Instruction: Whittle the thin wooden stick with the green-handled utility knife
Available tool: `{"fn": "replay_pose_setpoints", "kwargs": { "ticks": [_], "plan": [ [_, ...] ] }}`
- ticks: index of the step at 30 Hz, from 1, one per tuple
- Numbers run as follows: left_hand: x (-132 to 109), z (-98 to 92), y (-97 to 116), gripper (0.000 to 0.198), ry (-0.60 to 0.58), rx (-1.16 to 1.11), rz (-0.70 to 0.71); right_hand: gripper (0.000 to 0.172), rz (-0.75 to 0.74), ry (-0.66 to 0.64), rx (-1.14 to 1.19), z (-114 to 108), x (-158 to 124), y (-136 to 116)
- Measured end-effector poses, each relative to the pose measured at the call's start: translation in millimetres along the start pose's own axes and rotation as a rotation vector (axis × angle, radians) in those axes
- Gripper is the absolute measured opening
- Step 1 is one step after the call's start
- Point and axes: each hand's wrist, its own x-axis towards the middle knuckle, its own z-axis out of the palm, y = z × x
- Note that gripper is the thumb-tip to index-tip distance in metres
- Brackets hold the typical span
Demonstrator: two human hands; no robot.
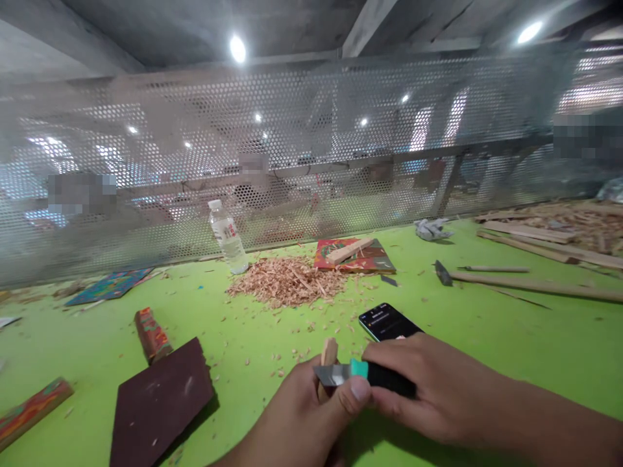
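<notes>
My left hand (311,408) is closed round a small piece of wood (329,352), whose pale end sticks up past the fingers. My right hand (433,389) grips a utility knife (389,379) with a black and teal handle. Its blade (333,374) lies across the wood, pointing left. The left thumb presses near the teal collar of the knife. Just beyond my right hand lies a black phone (389,320) with its screen lit. The lower part of the wood is hidden inside my left hand.
Wood shavings (289,282) are heaped beyond my hands, beside a water bottle (228,237). A painted board (357,256) bears a wood strip. A hammer (511,282) lies right; a dark brown board (163,405) and painted blocks (152,334) lie left. Perforated metal mesh (311,155) bounds the green table's back.
</notes>
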Motion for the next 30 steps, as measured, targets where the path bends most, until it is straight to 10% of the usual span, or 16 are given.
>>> {"fn": "replay_pose_setpoints", "kwargs": {
  "ticks": [10, 30],
  "plan": [
    [-1, 4.2, 1, 0.064, 0.208, 0.062, 0.187, 0.034, -0.040, 0.159, -0.197, 11, -6, -2],
    [4, 8.7, 0, 0.078, 0.303, -0.064, -0.066, 0.052, -0.056, 0.386, -0.299, 21, 4, -12]
  ]
}}
